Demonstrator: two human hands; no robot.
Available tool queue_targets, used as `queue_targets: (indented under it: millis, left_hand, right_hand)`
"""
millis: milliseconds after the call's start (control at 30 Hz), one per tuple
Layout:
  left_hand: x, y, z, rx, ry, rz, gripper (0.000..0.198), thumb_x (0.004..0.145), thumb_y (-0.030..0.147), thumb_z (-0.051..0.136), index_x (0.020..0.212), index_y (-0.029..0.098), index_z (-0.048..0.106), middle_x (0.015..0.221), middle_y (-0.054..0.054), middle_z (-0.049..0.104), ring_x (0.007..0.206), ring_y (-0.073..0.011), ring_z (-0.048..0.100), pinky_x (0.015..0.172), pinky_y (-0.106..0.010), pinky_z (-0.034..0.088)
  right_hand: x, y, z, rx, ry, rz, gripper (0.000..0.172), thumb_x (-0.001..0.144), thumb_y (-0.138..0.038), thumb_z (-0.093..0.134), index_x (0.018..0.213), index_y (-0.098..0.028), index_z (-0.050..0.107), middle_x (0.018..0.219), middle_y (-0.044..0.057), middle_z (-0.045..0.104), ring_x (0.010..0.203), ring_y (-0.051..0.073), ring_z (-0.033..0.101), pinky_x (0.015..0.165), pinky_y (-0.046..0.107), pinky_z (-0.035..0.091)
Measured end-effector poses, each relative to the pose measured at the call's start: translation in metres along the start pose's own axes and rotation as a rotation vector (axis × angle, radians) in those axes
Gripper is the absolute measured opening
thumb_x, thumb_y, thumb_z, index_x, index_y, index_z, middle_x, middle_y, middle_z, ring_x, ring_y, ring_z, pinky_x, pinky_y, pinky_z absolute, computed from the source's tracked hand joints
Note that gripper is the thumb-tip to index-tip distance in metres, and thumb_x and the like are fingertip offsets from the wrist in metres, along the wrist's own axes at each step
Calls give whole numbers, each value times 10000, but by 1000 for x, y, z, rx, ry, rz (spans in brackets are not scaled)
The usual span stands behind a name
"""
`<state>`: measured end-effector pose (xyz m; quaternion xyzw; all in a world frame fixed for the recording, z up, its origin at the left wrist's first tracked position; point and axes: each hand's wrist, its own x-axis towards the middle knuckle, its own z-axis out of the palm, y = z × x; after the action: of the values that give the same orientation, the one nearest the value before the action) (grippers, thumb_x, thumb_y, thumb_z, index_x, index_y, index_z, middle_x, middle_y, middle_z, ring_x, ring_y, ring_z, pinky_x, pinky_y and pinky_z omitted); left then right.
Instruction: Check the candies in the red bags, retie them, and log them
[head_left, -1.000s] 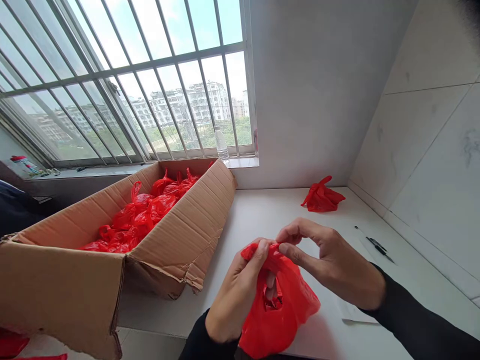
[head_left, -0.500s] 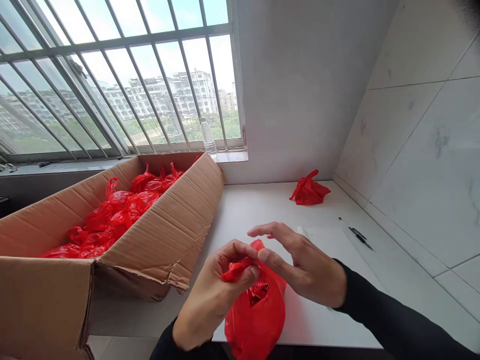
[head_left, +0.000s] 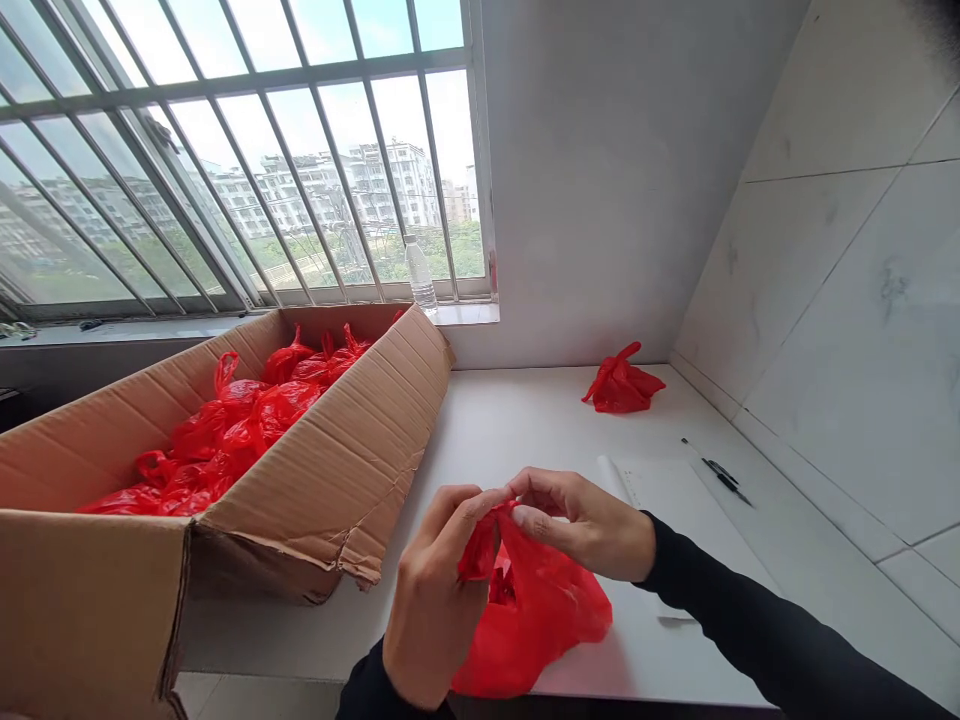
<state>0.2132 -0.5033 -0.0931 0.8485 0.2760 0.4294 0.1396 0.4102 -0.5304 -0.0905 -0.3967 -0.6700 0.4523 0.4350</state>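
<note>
A red plastic bag [head_left: 536,620] rests near the front edge of the white table, its top gathered upward between my hands. My left hand [head_left: 442,590] is closed round the bunched plastic on the left side of the opening. With thumb and fingers pinched, my right hand [head_left: 581,520] grips the bag's upper edge, and the fingertips of both hands meet there. Through a gap below my fingers some dark red contents show, too small to make out. A sheet of white paper [head_left: 701,520] lies partly behind my right forearm.
On the left stands an open cardboard box [head_left: 330,460] with several tied red bags [head_left: 255,420]. Another red bag [head_left: 622,382] sits at the table's back right. A black pen [head_left: 724,478] lies near the tiled wall. A clear bottle [head_left: 420,272] stands on the windowsill.
My right hand has come in from a spread pose to pinch the bag's edge beside my left fingers. The bag has been lifted at the top and now spreads wider to the right.
</note>
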Motion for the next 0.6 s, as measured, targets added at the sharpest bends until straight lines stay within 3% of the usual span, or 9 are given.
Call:
queue_targets:
  millis: [100,200,333,433,533,600]
  left_hand:
    - [-3,-8,-1,27,-38,49,556,886,-11,530,1338,305,596,1070,-1,669,968,-117,664,836,-187,523]
    - [-8,-16,-1,74,-75,41,530,961,86,518,1440,311,497,1095,-8,665,983,-109,654,849,-187,520]
    - [-18,-22,0,158,-104,57,534,993,146,488,1505,279,410,1299,-47,617,1210,-158,565,1016,-269,473]
    - [-38,-35,-2,244,-89,46,497,992,163,486,1478,265,447,1386,-47,582,1299,-191,500,1096,-338,413]
    - [-75,-60,-8,340,-61,1,446,987,178,494,1423,268,516,1321,-37,644,1230,-215,555,1095,-402,394]
    - [-100,-76,-11,374,-56,-45,375,981,219,519,1340,290,598,1217,-17,707,1129,-224,617,1025,-410,445]
  right_hand:
    - [-1,-3,0,-52,89,-3,180,974,-324,559,945,-163,635,879,19,653,812,146,588,800,301,493]
    - [-3,-8,2,-132,149,12,157,976,-299,553,923,-178,638,876,17,680,825,155,622,808,306,499]
    - [-7,-5,3,-222,200,38,145,973,-281,548,914,-194,647,884,6,699,835,154,637,813,302,495]
    - [-17,10,-5,-291,229,84,143,968,-282,544,912,-206,653,905,2,709,872,164,644,832,317,479]
    - [-35,41,-20,-364,290,206,181,970,-336,535,891,-216,645,887,7,704,877,189,644,790,339,459]
    - [-49,63,-29,-375,305,308,219,969,-381,532,865,-217,633,850,9,695,846,200,640,774,355,447]
